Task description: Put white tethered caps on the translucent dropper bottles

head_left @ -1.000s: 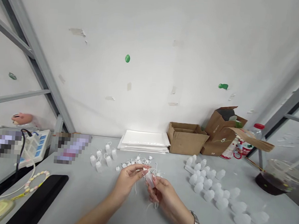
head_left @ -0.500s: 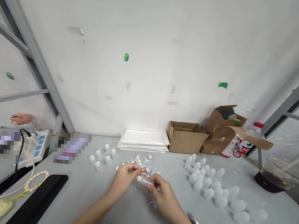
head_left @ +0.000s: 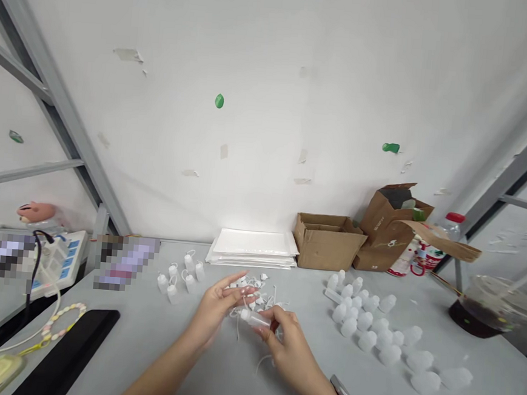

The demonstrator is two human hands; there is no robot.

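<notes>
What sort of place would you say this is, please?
Probably a small workshop: the grey table bears many little translucent bottles on the right and a loose pile of white caps mid-table, with a cardboard box by the wall.

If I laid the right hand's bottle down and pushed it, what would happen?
The bottle would probably roll, since its body looks round. It's likely light, being small and see-through. Maybe slippery: it looks smooth.
</notes>
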